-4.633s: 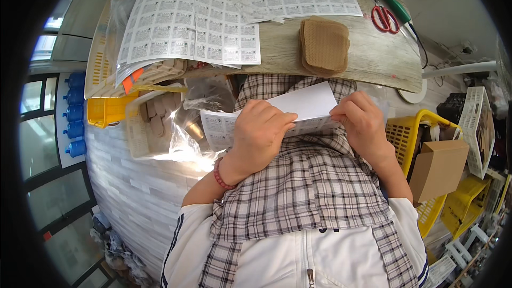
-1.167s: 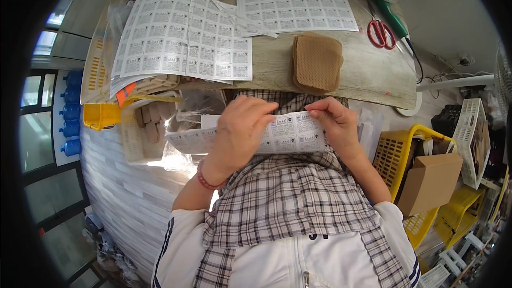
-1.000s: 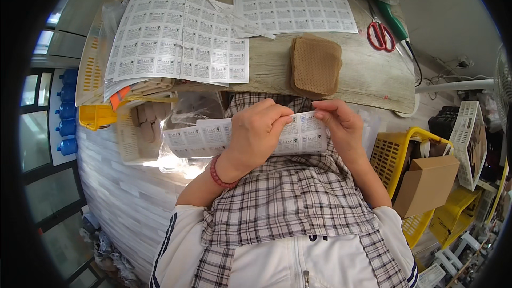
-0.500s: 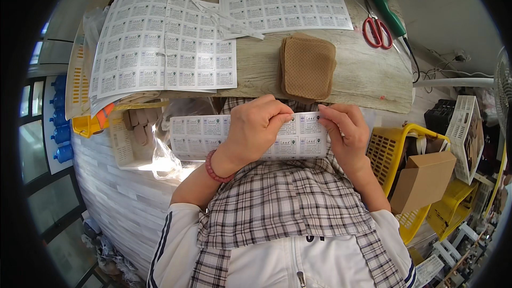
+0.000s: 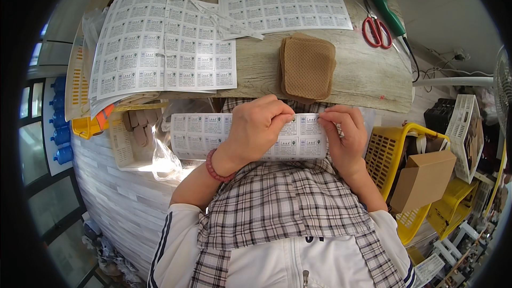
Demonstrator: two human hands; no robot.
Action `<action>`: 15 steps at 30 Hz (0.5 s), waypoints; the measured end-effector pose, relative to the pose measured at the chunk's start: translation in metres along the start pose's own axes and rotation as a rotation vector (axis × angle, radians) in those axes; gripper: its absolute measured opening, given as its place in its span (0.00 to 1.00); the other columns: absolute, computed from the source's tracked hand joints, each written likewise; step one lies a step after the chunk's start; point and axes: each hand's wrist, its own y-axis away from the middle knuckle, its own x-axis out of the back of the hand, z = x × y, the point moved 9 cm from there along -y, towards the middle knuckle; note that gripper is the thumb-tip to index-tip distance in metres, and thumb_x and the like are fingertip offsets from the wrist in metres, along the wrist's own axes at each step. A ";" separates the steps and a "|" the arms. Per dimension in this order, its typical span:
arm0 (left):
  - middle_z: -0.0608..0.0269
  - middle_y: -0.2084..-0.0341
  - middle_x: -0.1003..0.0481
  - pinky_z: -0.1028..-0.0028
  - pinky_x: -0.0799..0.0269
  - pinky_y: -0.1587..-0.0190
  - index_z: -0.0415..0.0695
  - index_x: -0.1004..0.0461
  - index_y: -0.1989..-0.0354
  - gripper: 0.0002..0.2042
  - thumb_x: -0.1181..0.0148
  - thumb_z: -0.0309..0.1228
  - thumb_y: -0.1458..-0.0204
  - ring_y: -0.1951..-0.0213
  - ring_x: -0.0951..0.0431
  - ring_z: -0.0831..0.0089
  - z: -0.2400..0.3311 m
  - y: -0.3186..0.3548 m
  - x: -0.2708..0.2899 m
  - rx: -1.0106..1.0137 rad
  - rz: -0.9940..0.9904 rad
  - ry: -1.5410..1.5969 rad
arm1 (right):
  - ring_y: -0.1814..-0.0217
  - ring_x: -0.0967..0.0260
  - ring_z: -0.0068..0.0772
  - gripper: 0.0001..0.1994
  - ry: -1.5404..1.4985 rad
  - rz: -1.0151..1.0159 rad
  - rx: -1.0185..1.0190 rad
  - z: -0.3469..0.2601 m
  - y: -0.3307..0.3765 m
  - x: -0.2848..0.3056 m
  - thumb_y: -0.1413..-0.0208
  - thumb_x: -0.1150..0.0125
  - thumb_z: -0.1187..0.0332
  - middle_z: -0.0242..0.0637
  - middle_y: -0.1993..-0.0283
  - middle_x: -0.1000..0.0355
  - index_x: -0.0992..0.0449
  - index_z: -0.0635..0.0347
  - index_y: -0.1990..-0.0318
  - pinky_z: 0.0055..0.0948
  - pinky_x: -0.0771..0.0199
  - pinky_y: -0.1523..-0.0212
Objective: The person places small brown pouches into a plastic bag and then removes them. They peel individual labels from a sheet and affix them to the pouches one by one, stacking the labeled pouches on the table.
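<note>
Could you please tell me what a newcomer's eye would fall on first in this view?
Probably the printed label sheet, held by the left hand and the right hand over the checked apron. Next come the brown mesh stack near the front edge of the table and the red-handled scissors on its right side.

Bright daylight covers the tabletop point(image 5: 256, 66), with the left side of the brown mesh-pad stack point(image 5: 309, 66) in shade. Glare whitens the clear plastic bag point(image 5: 165, 157) below the near edge's left end. Fisheye distortion bows the tabletop inside black vignetting; fine print on the label strip point(image 5: 197, 136) looks soft.
</note>
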 end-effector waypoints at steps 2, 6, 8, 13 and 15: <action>0.60 0.76 0.24 0.74 0.32 0.71 0.38 0.19 0.67 0.03 0.36 0.23 0.49 0.75 0.25 0.71 -0.003 -0.001 -0.002 0.026 -0.013 0.004 | 0.63 0.28 0.37 0.08 0.034 -0.008 -0.002 0.001 -0.001 -0.003 0.55 0.32 0.80 0.37 0.63 0.26 0.23 0.60 0.67 0.31 0.26 0.65; 0.60 0.75 0.23 0.74 0.31 0.70 0.38 0.19 0.68 0.04 0.36 0.24 0.49 0.74 0.24 0.71 -0.014 -0.007 -0.006 0.106 -0.048 0.006 | 0.61 0.29 0.39 0.07 0.156 0.034 0.231 -0.013 0.006 -0.003 0.57 0.34 0.79 0.36 0.62 0.27 0.24 0.59 0.69 0.35 0.23 0.58; 0.61 0.75 0.23 0.74 0.30 0.69 0.38 0.19 0.68 0.04 0.36 0.25 0.50 0.73 0.23 0.72 -0.019 -0.009 -0.009 0.149 -0.073 0.038 | 0.60 0.30 0.39 0.08 0.170 0.061 0.372 -0.021 0.014 -0.002 0.58 0.34 0.79 0.36 0.61 0.28 0.24 0.58 0.69 0.38 0.22 0.55; 0.61 0.75 0.22 0.74 0.29 0.67 0.38 0.19 0.68 0.04 0.36 0.25 0.50 0.72 0.23 0.73 -0.029 -0.016 -0.014 0.242 -0.132 0.059 | 0.57 0.30 0.36 0.08 0.119 0.034 0.445 -0.025 0.023 0.003 0.58 0.35 0.79 0.35 0.58 0.29 0.24 0.57 0.69 0.41 0.23 0.51; 0.61 0.75 0.22 0.73 0.29 0.67 0.37 0.20 0.69 0.04 0.35 0.25 0.51 0.72 0.22 0.72 -0.031 -0.019 -0.014 0.247 -0.142 0.030 | 0.58 0.30 0.36 0.07 0.074 0.030 0.454 -0.029 0.022 0.008 0.55 0.36 0.79 0.36 0.57 0.29 0.25 0.57 0.67 0.40 0.23 0.50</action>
